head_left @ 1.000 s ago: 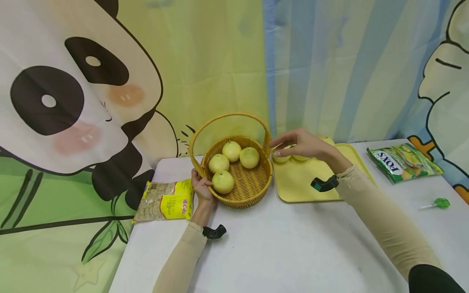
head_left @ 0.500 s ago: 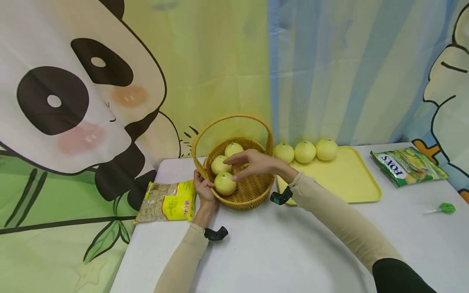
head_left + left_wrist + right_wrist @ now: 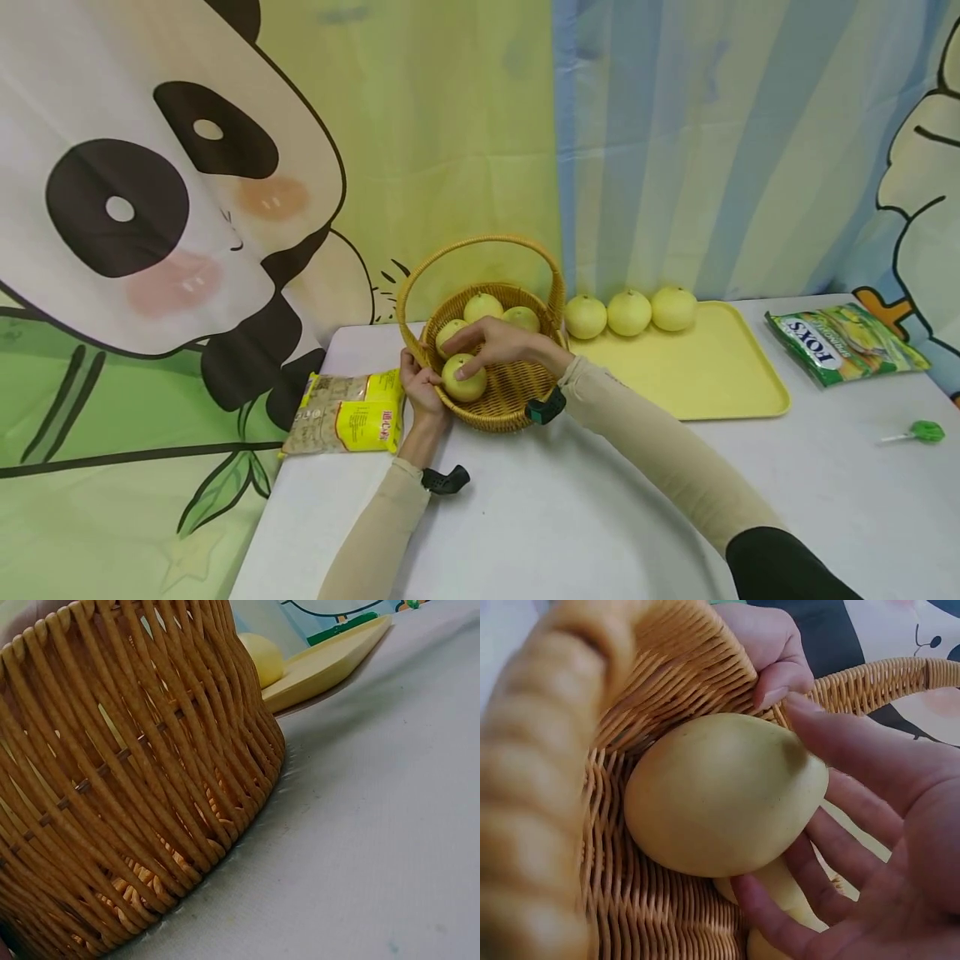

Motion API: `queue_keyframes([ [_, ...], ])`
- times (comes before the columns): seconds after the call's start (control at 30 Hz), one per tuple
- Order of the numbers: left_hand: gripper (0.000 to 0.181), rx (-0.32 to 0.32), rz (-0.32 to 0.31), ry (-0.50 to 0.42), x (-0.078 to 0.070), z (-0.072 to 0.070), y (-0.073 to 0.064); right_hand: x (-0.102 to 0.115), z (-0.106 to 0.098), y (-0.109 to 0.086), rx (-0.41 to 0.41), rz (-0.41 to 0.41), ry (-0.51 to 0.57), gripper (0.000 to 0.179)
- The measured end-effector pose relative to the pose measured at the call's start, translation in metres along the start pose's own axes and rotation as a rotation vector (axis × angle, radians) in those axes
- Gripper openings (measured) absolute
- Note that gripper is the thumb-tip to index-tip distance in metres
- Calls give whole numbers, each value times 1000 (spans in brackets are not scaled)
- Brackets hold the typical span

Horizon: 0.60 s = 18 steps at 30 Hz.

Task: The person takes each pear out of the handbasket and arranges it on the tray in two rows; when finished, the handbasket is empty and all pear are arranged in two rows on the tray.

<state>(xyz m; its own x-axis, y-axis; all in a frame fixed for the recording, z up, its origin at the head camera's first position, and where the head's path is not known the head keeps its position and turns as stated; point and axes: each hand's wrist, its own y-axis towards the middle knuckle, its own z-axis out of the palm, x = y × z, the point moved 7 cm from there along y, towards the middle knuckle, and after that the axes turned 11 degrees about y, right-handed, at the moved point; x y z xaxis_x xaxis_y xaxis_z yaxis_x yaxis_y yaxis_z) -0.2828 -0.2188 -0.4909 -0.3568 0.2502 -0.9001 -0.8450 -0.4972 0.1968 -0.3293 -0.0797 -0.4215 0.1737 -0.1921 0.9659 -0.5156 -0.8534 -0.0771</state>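
A wicker basket (image 3: 517, 400) with a tall arched handle stands on the table and holds several round, pale yellow-green fruits (image 3: 483, 308). At its left side my left hand (image 3: 422, 387) grips the rim, with the thumb over the edge. Inside the basket my right hand (image 3: 502, 346) curls round the front fruit (image 3: 720, 795). In the right wrist view its thumb lies along the top of that fruit and its fingers reach beneath. The left wrist view is mostly filled by the woven wall (image 3: 142, 772), and the left fingers are largely hidden there.
Right of the basket, 3 more fruits (image 3: 629, 312) sit in a row along the back of a yellow tray (image 3: 720, 375). A green FOX'S bag (image 3: 847, 342) and a green lollipop (image 3: 926, 431) lie farther right. A yellow-labelled packet (image 3: 345, 414) lies left of the basket.
My right hand has moved left from the fruits by the tray into the basket and come round the front fruit. My left hand stays on the basket rim.
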Motion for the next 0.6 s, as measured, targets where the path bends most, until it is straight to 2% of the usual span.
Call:
queue_keyframes([
  [0.23,46,-7,19,-31,1,1,0,-6,1,-3,57,48,-48,62],
  [0.6,46,-6,5,-26,2,1,0,-10,8,-4,114,100,-124,67],
])
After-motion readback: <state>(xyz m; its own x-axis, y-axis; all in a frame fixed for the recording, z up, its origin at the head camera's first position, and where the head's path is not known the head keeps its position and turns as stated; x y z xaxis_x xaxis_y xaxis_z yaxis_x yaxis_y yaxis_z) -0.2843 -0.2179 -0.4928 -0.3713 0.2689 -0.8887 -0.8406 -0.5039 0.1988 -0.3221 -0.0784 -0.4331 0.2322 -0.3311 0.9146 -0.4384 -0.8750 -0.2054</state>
